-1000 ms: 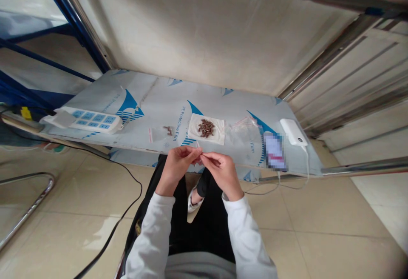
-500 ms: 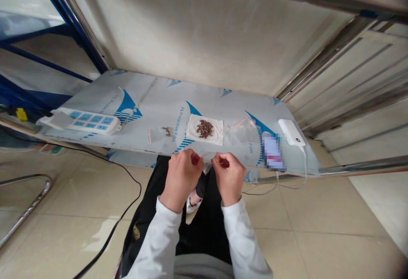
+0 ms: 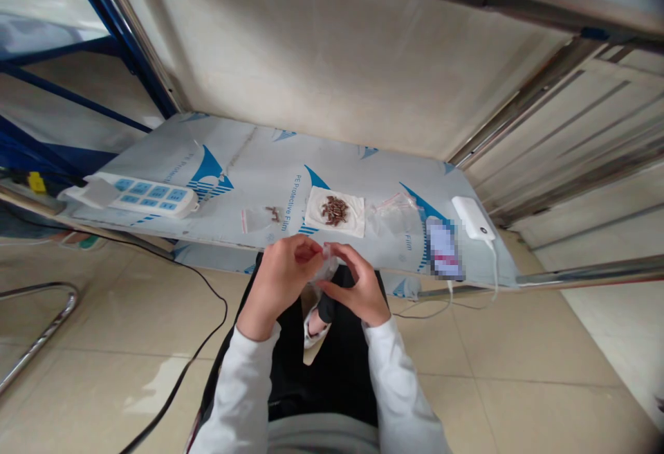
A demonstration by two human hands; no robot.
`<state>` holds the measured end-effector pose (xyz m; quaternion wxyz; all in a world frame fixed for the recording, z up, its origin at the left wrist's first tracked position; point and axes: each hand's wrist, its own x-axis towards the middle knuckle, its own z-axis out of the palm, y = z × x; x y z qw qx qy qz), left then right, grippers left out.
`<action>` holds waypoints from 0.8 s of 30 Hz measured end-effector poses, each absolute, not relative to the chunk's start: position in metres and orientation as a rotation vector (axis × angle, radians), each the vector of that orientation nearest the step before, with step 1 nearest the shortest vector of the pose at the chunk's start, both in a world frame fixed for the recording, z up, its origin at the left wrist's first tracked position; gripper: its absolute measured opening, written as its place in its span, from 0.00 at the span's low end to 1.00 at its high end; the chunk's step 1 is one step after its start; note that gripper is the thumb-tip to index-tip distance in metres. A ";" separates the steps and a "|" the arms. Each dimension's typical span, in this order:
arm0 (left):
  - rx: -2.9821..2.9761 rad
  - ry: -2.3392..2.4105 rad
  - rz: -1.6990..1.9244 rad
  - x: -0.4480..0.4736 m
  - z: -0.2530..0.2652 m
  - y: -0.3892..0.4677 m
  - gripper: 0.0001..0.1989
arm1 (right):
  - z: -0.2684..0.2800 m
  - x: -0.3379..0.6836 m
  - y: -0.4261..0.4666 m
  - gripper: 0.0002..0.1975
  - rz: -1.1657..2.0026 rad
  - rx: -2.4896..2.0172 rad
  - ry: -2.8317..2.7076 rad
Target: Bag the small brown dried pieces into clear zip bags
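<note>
Just in front of the shelf's near edge, above my lap, a small clear zip bag is between my hands. My left hand is closed, pinching the bag at its upper left side. My right hand curves around the bag from the right, fingertips at its top and thumb lower down. Whether anything is inside the bag is too small to make out. Beyond the hands, a pile of small brown metal screw-like pieces lies on a white cloth or tissue.
Left of the pile lies a clear bag with a few brown pieces. Flat clear bags lie to its right, then a phone and a white power bank. A power strip occupies the shelf's left end.
Both hands were pinching side by side at the bag's top. Now the right hand has opened into a wider curve around the bag, and the left hand has shifted slightly left.
</note>
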<state>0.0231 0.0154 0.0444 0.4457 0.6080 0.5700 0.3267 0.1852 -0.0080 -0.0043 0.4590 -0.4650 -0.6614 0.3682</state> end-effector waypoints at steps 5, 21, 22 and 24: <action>1.546 1.479 0.885 0.022 0.054 0.015 0.06 | -0.004 0.168 -0.010 0.31 0.712 -1.205 -1.652; 1.819 1.591 0.947 0.014 0.063 0.015 0.09 | 0.000 0.157 -0.006 0.24 0.462 -1.349 -1.700; 1.832 1.595 0.963 0.015 0.063 0.016 0.09 | 0.002 0.156 -0.006 0.25 0.461 -1.360 -1.712; 1.860 1.584 0.984 0.017 0.063 0.016 0.09 | 0.007 0.153 -0.005 0.30 0.479 -1.390 -1.722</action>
